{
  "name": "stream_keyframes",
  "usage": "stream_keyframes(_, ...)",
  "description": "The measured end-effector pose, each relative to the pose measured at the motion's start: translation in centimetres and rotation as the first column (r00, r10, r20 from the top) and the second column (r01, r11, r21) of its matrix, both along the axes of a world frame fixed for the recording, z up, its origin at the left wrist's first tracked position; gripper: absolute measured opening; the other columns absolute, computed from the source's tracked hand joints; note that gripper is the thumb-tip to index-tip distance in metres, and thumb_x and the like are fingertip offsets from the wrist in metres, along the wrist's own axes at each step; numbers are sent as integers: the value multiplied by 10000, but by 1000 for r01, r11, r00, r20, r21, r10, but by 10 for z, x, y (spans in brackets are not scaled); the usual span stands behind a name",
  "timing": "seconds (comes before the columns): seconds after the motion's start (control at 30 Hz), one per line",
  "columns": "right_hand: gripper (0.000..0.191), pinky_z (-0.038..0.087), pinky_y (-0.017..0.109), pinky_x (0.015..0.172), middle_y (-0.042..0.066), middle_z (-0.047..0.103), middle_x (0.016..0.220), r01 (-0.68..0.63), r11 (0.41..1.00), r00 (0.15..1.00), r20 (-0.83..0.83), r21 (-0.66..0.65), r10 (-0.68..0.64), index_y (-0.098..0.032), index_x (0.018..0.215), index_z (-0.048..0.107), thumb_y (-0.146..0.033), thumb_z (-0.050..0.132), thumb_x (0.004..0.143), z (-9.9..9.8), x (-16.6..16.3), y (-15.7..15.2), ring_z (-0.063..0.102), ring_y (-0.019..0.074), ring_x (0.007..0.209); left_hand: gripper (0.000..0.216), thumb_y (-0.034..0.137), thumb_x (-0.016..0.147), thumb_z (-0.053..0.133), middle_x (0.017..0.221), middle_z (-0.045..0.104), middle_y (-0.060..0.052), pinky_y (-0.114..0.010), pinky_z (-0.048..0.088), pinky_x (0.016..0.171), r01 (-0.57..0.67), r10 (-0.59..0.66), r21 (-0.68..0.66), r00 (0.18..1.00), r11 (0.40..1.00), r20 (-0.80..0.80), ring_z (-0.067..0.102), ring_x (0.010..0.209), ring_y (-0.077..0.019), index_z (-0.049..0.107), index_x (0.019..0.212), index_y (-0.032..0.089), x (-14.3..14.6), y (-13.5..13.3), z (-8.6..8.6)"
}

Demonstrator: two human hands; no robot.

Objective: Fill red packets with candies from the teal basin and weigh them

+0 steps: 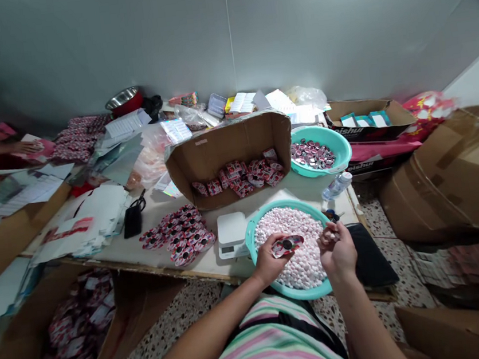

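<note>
Small printed packet (288,246), red and white with dark round centre, held above teal basin (250,239). I see my left hand (271,259) closed on packet's left end. Right hand (337,249) over basin's right edge, palm partly up, fingers curled; can't tell if they grip anything. Both forearms reach forward. Pale pink balls (287,220) in basin. Leftward on tabletop (212,264): white scale (231,229), then rows of similar packets (185,232).

Open air parts the hands (270,262) (338,253) — scale (232,228) bounds left, bottle (336,186) forward-right.
</note>
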State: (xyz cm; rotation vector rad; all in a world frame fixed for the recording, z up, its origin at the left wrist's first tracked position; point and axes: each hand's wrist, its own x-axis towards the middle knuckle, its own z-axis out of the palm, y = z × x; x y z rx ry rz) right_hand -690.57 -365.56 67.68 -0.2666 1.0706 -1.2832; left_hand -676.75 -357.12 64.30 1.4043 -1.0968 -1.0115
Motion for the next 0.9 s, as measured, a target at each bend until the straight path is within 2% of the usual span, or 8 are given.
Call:
stream_keyframes(0.2, 227, 356, 170, 439, -64, 455, 609, -28, 1000, 1000, 14, 12, 28, -176, 866, 594, -310, 651, 692, -8, 11, 2, 420, 47, 499, 405, 200, 686, 702, 1056, 659, -30, -294, 487, 881, 9, -23, 83, 985, 996, 169, 616, 977, -184, 588, 1075, 208, -2, 0, 2)
stream_keyframes(0.3, 219, 405, 176, 482, -52, 485, 648, -56, 998, 997, 53, 17, 55, -181, 850, 596, -274, 678, 670, -5, 19, 3, 461, 54, 541, 422, 219, 681, 701, 1064, 663, -22, -313, 483, 877, 8, -39, 107, 957, 994, 288, 608, 989, -201, 586, 1087, 229, -3, 0, 7)
stream_keyframes(0.43, 209, 418, 203, 479, -46, 499, 637, -119, 993, 993, 8, -14, 119, -187, 781, 584, -327, 683, 661, 2, 31, 9, 484, 76, 541, 397, 231, 680, 696, 1045, 668, -25, -345, 463, 872, 49, -101, 127, 891, 991, 442, 600, 982, -225, 601, 1065, 242, -4, 0, 14)
stream_keyframes(0.63, 283, 399, 220, 477, -31, 546, 613, -126, 992, 988, -94, -27, 123, -176, 746, 599, -455, 622, 707, 6, 39, 21, 515, 97, 539, 389, 229, 685, 690, 1035, 670, -21, -336, 445, 833, 62, -120, 136, 874, 989, 472, 602, 954, -222, 597, 1063, 240, -4, 0, 17)
stream_keyframes(0.9, 315, 413, 248, 542, -21, 576, 579, -153, 988, 965, -218, -22, 145, -174, 680, 594, -484, 591, 736, 7, 44, 30, 526, 115, 540, 321, 256, 712, 662, 1000, 670, -37, -337, 425, 822, 98, -160, 147, 842, 984, 515, 594, 948, -230, 603, 1027, 230, -2, 0, 22)
